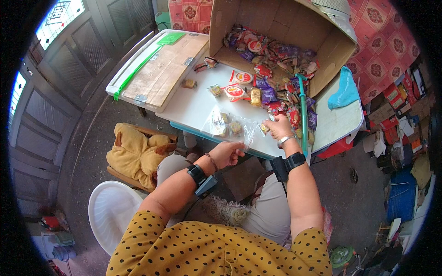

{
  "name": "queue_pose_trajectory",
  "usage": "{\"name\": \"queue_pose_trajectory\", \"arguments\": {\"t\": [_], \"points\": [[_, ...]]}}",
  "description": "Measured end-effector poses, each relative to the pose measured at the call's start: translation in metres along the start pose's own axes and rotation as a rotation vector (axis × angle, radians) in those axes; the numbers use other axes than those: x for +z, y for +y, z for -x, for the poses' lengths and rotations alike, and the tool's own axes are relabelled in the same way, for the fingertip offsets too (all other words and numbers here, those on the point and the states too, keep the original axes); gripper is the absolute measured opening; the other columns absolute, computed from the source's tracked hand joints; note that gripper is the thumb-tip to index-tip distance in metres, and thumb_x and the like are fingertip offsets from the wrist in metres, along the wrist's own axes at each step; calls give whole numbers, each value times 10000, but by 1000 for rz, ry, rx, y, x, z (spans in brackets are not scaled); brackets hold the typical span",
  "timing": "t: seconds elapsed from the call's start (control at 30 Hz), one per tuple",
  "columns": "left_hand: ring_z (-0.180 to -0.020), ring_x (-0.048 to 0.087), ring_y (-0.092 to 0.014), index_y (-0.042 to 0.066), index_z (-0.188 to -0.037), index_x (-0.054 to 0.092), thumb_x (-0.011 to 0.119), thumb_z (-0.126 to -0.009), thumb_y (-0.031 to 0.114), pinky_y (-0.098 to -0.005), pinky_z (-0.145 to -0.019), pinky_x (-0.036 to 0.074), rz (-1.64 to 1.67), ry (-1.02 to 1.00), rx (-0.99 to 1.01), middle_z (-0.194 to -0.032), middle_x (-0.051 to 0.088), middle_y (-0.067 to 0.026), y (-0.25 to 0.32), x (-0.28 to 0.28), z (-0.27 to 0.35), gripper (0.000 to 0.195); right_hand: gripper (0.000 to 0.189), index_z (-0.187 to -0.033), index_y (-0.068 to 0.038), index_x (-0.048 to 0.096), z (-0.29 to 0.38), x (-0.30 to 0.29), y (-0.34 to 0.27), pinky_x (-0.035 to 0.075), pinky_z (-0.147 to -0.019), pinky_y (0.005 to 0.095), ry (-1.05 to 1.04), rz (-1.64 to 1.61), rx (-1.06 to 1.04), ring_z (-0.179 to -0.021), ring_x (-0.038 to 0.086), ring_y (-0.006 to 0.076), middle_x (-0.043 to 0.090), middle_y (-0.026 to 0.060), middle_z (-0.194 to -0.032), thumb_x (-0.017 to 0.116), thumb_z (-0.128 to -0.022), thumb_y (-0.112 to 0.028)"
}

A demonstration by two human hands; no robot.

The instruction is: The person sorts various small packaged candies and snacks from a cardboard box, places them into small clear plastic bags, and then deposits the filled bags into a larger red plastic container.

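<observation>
My left hand holds the edge of a clear plastic bag, which lies at the table's front edge with several small wrapped snacks in it. To the right, the fingers of my right hand grip a small snack in a clear wrapper. Just beyond are packets with red print, purple packets and a yellowish wrapped snack. They spread out from the mouth of a tipped cardboard box. One wrapped snack and a brown one lie apart on the white tabletop.
A green tube lies along the right side of the packets. Beyond it is a blue cloth. A green fly swatter rests on a wooden board at left. Below stand a cushioned stool and a white basin.
</observation>
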State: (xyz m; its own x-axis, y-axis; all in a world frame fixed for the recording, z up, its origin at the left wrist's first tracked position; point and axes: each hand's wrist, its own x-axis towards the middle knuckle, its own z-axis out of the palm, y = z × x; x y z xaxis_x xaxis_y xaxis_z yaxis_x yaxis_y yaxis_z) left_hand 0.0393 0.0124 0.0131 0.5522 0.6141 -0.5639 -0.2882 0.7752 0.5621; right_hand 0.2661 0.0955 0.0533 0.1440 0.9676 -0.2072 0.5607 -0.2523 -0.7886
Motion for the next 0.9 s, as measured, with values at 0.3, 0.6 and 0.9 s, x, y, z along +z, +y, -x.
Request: {"name": "queue_pose_trajectory", "arguments": {"t": [0.3,0.6,0.9], "points": [[-565,401,-70,71,-1048,614,577,-920,297,-226,-521,364,-9,-1,12,-765,555,-7,-1,3,2,262,183,-885,-57,577,21,-11,-16,452,-387,230,-256,-170,198,-509,596,100,628,42,-710,684,-847,-200],[-562,402,-65,80,-1073,602,563,-934,322,-220,-536,368,-11,-60,12,-755,538,12,-1,2,2,282,182,-981,4,518,29,-14,-17,545,-503,313,-516,-447,256,-669,693,246,662,133,-830,607,-890,-126],[-555,427,-65,111,-1036,614,596,-912,397,-225,-524,375,-13,-103,22,-754,585,8,-1,7,5,313,157,-940,-61,554,27,2,-15,430,-451,227,-599,-268,186,-660,674,159,665,69,-818,647,-865,-163]]}}
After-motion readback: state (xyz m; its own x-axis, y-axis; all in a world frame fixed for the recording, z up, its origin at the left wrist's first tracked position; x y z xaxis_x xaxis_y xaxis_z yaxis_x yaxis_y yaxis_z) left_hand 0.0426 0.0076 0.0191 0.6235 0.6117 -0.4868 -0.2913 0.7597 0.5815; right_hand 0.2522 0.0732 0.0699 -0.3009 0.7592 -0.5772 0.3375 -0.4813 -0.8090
